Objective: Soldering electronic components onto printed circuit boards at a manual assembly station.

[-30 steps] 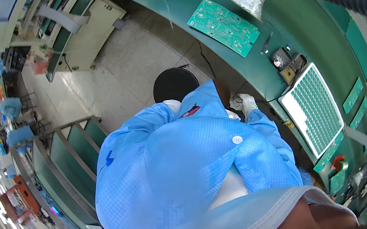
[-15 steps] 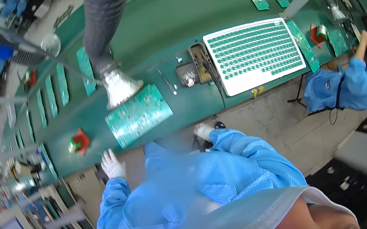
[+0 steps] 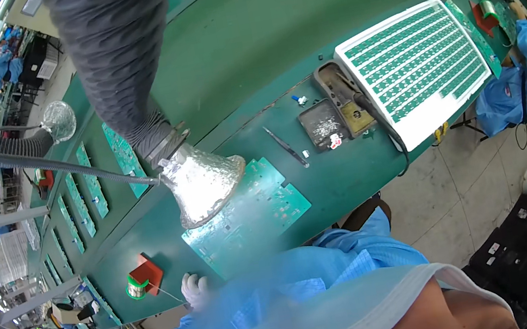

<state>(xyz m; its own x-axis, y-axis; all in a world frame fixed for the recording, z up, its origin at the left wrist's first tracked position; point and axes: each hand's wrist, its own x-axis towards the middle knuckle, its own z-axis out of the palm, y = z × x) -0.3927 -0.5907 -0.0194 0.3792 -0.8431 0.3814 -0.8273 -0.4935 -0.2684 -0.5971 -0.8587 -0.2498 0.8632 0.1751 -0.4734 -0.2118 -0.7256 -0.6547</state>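
My left hand [image 3: 195, 289], in a white glove, is at the front edge of the green workbench [image 3: 228, 1], fingers bent and close together; what they hold, if anything, is hidden. Beside it a solder wire spool [image 3: 136, 287] sits on a red stand [image 3: 148, 272], and a thin wire runs from there toward the hand. In front of me lies a large green circuit board [image 3: 269, 195], partly under a foil-covered fume hood [image 3: 203, 182]. My right hand is out of sight, on the side of a dark chair back [image 3: 364, 214].
Tweezers [image 3: 287, 148], a small parts tray [image 3: 322, 127] and a soldering iron holder [image 3: 345, 97] lie right of the board. Beyond is a white tray [image 3: 407, 138] of small boards. Several narrow boards [image 3: 91, 181] line the left. A co-worker [image 3: 511, 89] sits at right.
My body has come closer to the bench, and the view has shifted. My left hand has gone from spread fingers off the bench to bent fingers at its edge. My right hand has left view.
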